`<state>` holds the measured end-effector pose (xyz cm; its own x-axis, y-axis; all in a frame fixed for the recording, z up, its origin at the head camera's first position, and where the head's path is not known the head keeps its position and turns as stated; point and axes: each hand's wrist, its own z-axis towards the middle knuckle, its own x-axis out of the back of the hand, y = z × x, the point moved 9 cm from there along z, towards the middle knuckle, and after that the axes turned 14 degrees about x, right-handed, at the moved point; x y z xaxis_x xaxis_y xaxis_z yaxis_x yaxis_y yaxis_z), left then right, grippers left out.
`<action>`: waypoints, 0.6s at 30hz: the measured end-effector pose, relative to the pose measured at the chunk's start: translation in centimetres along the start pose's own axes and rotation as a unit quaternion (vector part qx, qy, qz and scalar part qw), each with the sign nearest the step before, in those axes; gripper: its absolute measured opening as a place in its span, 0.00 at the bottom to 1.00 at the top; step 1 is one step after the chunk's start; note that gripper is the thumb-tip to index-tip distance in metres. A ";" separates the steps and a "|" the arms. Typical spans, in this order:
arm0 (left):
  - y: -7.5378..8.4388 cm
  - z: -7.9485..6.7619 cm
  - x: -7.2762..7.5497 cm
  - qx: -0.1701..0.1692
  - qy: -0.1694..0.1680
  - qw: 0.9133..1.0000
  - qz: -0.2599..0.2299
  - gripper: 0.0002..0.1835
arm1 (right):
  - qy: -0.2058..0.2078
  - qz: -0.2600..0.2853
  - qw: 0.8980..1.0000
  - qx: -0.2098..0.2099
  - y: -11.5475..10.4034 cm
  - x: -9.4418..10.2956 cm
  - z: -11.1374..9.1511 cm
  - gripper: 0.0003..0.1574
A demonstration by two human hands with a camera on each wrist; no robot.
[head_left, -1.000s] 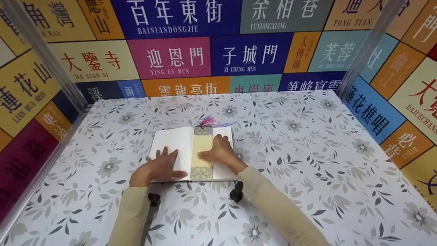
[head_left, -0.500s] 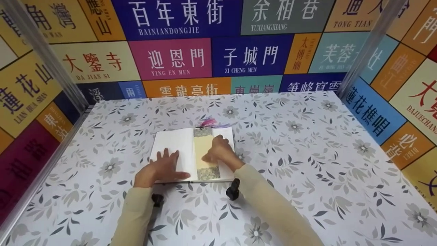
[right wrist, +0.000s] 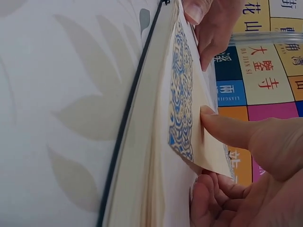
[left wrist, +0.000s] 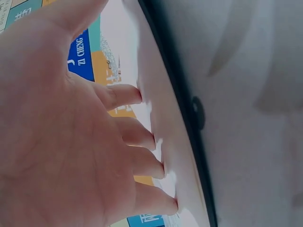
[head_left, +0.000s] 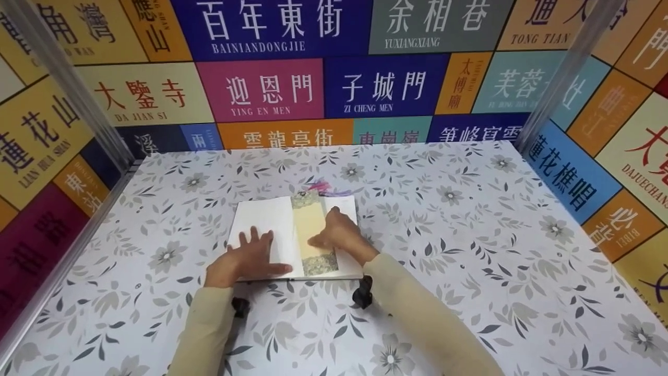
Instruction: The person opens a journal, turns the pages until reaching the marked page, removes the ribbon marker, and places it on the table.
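An open book (head_left: 266, 213) with blank white pages lies on the table in the head view. Across its right page, close to the fold, slants a cream bookmark (head_left: 308, 222) with patterned bands at both ends and a pink-purple tassel (head_left: 319, 186) beyond the book's top edge. My left hand (head_left: 252, 255) rests on the left page with fingers spread; in the left wrist view its fingertips press the paper. My right hand (head_left: 338, 230) pinches the bookmark's right edge. The right wrist view shows the thumb (right wrist: 227, 130) on top and curled fingers beneath, the edge lifted off the page.
The table (head_left: 428, 209) wears a white cloth with grey leaves and flowers. Colourful sign-printed panels (head_left: 261, 86) stand behind and at both sides, with clear corner posts (head_left: 566, 73). Dark wrist devices (head_left: 362, 292) hang below the sleeves.
The bookmark's lower end has swung to the right and its top slightly left, so it now lies tilted. My right hand shifted slightly with it; the left hand keeps to the left page.
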<state>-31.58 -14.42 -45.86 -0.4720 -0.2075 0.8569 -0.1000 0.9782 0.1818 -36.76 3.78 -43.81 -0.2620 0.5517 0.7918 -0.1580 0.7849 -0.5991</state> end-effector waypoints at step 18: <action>0.0 0.1 -0.5 0.030 -0.006 0.999 -0.029 0.63 | 0.026 0.161 0.986 0.042 0.2 4.7 0.7 0.25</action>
<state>-31.47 -14.32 -46.30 -0.4747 -0.2642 0.8395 -0.1798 0.9629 0.2014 -38.66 6.30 -40.31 -0.2631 0.7832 0.5633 -0.1543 0.5422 -0.8259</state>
